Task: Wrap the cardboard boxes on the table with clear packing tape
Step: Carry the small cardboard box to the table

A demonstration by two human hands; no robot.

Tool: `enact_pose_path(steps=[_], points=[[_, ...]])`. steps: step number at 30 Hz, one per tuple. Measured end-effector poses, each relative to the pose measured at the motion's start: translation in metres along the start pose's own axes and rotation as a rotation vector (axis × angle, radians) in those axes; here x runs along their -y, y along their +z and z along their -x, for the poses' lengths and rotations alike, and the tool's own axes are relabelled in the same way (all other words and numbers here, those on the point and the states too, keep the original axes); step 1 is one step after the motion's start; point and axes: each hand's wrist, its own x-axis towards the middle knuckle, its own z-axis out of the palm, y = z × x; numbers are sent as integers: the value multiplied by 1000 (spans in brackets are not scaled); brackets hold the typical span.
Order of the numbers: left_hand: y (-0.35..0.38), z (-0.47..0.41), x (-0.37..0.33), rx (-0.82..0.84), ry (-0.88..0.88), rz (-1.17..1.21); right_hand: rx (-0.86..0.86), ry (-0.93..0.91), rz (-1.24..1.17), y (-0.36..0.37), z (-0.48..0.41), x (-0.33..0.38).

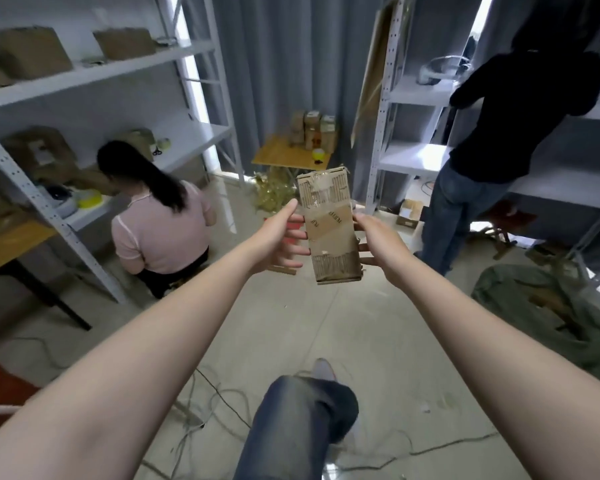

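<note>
head view: both bare arms reach forward, and the box (pixel 329 233) is held in the air between the two hands, over the floor (pixel 361 323). it stands upright, leaning a little to the left, and its worn cardboard shows shiny clear tape across the top and the middle. the left hand (pixel 279 237) is at the left edge of the box; its fingers (pixel 297 251) are straight and spread, the tips touch that edge, and the thumb points up beside it. the right hand (pixel 378 244) grips the right edge, with the thumb on the front side and the fingers going behind the box.

far behind the box, near the curtain (pixel 291 57), stands a small table (pixel 284 155) with more boxes (pixel 314 128) and a yellow roll (pixel 318 154) on it. at the left, one person in a pink shirt (pixel 160 233) sits facing a shelf (pixel 101 69) that carries cardboard boxes. at the right, another person in a dark top (pixel 506 126) stands and leans on a second shelf (pixel 416 91). a green sack (pixel 534 299) lies on the floor at the right. cables (pixel 205 393) run over the floor near the wearer's knee (pixel 302 420) in jeans.
</note>
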Motion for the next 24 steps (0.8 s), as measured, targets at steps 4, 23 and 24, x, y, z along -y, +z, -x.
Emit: enact_pose_path(steps=[4,23,24], points=[[-20,-66,-20,26,40,-41,4,-18,24,2,-64,17],[-278,-500,-186,-64,-1,-26,-51,9,-42,170,-594,152],[-282,-514,-195,-69,-7,-18,-60,15,-44,170,-610,157]])
